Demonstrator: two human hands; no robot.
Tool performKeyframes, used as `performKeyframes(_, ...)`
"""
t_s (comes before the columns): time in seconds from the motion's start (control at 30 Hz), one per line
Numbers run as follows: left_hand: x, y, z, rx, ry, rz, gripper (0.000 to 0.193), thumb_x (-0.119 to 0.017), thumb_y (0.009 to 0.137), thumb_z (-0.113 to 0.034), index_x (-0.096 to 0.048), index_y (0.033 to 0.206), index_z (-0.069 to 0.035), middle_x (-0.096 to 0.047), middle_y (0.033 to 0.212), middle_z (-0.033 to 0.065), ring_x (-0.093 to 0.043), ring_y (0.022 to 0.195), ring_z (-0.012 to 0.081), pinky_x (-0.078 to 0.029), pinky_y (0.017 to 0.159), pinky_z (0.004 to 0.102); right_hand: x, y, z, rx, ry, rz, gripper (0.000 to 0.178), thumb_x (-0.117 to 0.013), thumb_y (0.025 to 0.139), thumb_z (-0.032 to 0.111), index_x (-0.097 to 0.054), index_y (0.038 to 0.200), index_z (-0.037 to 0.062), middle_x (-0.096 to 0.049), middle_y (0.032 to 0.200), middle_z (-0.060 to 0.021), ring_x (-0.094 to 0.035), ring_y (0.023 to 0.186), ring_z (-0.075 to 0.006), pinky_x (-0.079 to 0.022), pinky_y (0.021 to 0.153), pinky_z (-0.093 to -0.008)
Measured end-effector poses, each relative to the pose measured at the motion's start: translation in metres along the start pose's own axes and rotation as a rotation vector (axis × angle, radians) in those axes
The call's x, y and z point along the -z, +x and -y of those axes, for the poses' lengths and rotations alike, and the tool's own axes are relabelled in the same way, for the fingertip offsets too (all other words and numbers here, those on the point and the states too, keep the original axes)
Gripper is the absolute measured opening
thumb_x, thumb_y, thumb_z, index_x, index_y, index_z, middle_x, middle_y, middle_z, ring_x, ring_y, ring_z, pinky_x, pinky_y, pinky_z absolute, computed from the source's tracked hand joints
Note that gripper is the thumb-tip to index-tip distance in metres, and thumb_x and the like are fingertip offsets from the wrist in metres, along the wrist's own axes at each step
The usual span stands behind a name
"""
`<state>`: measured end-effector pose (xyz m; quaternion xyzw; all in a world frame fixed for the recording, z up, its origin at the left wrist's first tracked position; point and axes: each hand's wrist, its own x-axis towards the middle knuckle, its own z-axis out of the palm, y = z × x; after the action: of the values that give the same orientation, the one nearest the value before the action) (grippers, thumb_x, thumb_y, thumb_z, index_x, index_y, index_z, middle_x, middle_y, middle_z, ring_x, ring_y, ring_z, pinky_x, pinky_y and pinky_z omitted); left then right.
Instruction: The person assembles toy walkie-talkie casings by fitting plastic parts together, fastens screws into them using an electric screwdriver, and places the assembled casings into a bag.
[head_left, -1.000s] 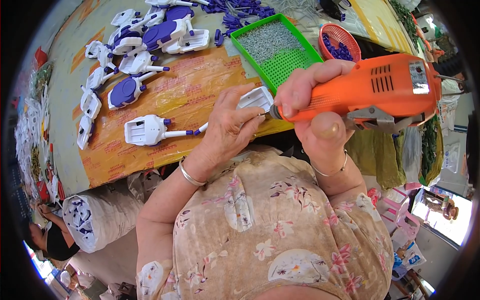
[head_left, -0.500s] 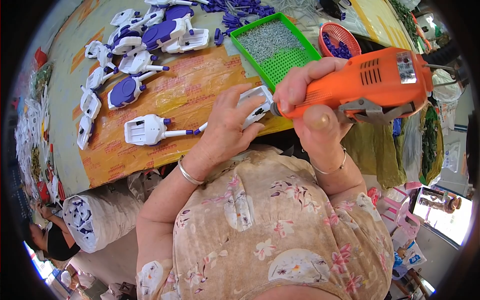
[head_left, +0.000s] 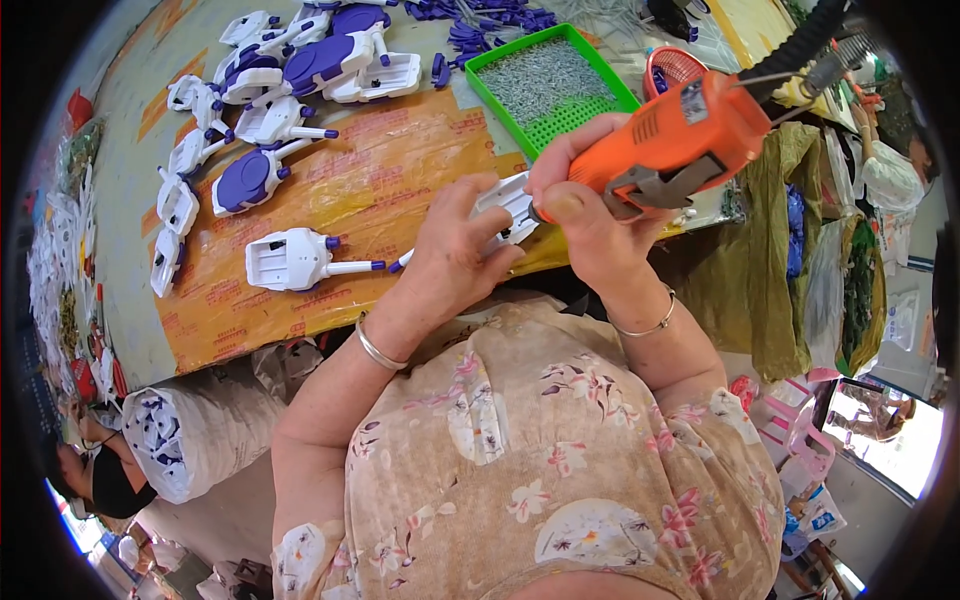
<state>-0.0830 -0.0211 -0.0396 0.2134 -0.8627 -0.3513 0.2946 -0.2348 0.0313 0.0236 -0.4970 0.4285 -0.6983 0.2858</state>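
My left hand [head_left: 455,240] is closed around a white plastic housing [head_left: 514,190] with a thin handle, holding it at the table's near edge, hollow side up. An orange power screwdriver [head_left: 665,150] is gripped in my right hand [head_left: 605,230], with its tip end down at the housing's near right side. Whether the bit sits in a screw is hidden by my fingers. To the left lies a similar white housing [head_left: 290,260] with purple tips, its hollow side up. Beyond my hands stands a green tray [head_left: 568,120] of small silvery screws.
White-and-purple assembled pieces [head_left: 250,180] crowd the table's far left. Loose purple parts [head_left: 485,35] lie at the back, with a red basket [head_left: 675,62] beyond the screwdriver. A dark hose [head_left: 790,55] runs off the tool. A filled sack [head_left: 215,430] stands lower left, near another person.
My right hand has brought the screwdriver left, and the tool's body has tilted, its rear swinging up and away. My left hand stays nearly still on the housing.
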Motion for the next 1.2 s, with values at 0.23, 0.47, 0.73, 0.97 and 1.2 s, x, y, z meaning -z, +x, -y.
performKeyframes(0.23,0.000,0.001,-0.002,0.008,0.003,0.008,0.031,-0.075,0.066,-0.008,-0.063,0.094,-0.002,-0.051,0.116,0.0226,-0.051,0.106,0.0402,-0.043,0.091,0.0459,0.000,-0.003,-0.008,0.008,0.047,-0.017,0.039,-0.077,0.077,0.017,-0.048,0.096,-0.0006,-0.060,0.077,-0.0091,-0.058,0.066,-0.0155,-0.051,0.059,-0.0288)
performKeyframes(0.47,0.003,0.001,-0.003,0.014,-0.001,0.030,0.032,-0.074,0.067,-0.008,-0.063,0.096,-0.002,-0.051,0.116,0.0232,-0.051,0.107,0.0404,-0.042,0.091,0.0464,0.001,-0.004,-0.006,-0.019,0.044,-0.021,0.036,-0.078,0.074,0.010,-0.051,0.095,-0.0007,-0.060,0.076,-0.0070,-0.056,0.065,-0.0117,-0.048,0.058,-0.0249)
performKeyframes(0.73,0.003,0.001,-0.005,0.030,-0.030,0.037,0.033,-0.074,0.067,-0.008,-0.063,0.097,-0.001,-0.051,0.117,0.0239,-0.050,0.108,0.0409,-0.042,0.092,0.0464,0.002,-0.007,-0.005,-0.025,-0.024,0.026,0.034,-0.075,0.078,0.019,-0.050,0.089,0.0000,-0.058,0.075,-0.0077,-0.057,0.066,-0.0142,-0.051,0.063,-0.0285)
performKeyframes(0.97,-0.001,0.001,-0.002,-0.031,0.015,0.042,0.038,-0.074,0.067,-0.008,-0.063,0.103,-0.002,-0.050,0.119,0.0234,-0.049,0.110,0.0408,-0.042,0.093,0.0465,0.005,-0.008,-0.009,0.013,-0.133,0.091,0.024,-0.070,0.079,0.011,-0.051,0.089,0.0009,-0.057,0.076,-0.0029,-0.053,0.067,-0.0094,-0.044,0.062,-0.0232)
performKeyframes(1.2,-0.004,0.001,0.003,-0.049,0.060,0.045,0.043,-0.073,0.068,-0.009,-0.061,0.109,-0.003,-0.050,0.120,0.0223,-0.049,0.112,0.0405,-0.041,0.095,0.0476,0.009,-0.006,-0.021,0.068,-0.182,0.153,0.021,-0.069,0.079,0.008,-0.052,0.089,0.0020,-0.058,0.078,-0.0017,-0.053,0.068,-0.0078,-0.044,0.063,-0.0228)
